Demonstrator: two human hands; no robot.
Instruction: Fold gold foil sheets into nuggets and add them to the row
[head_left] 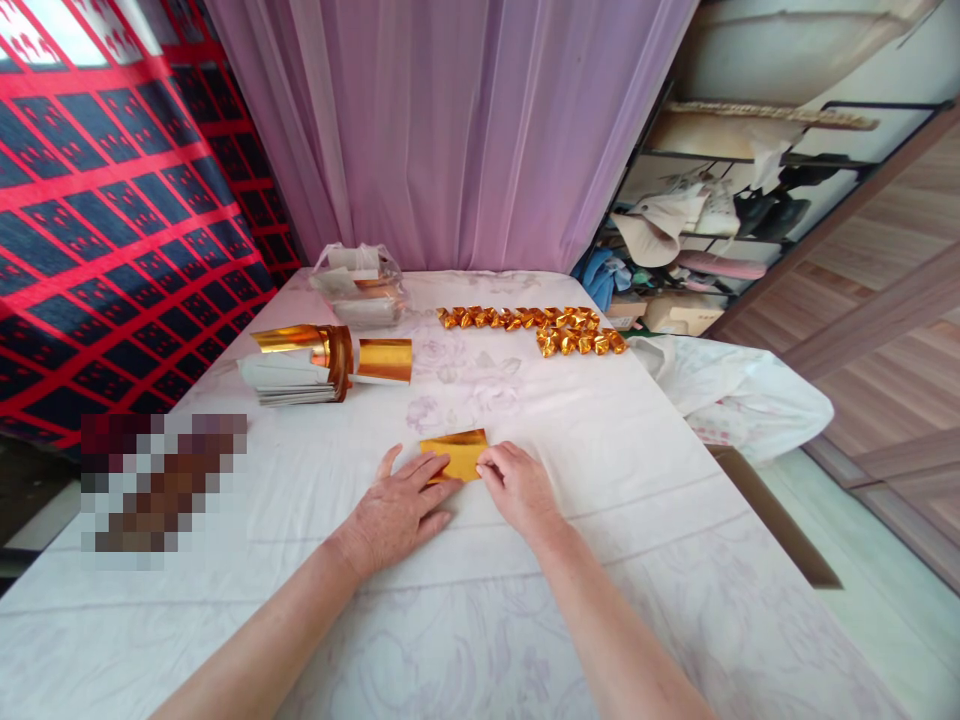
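A sheet of gold foil paper [463, 458] lies on the cloth-covered table, with a fold along its far edge. My left hand [397, 508] rests flat on its left part, fingers spread. At the sheet's right edge my right hand [517, 482] is closed, thumb and fingertips pinching the paper. Further back on the left lies a stack of gold foil paper [292, 375], its pale backs fanned out. A single gold sheet [385, 358] sits just right of that stack. Folded gold paper pieces [517, 318] stand in rows at the far right of the table.
A clear plastic bag [360, 285] with paper inside stands at the table's back left. A purple curtain [465, 130] hangs behind. To the right are a loaded shelf rack [705, 215] and a white plastic bag [742, 390] beside the table edge. A blurred patch covers the left side.
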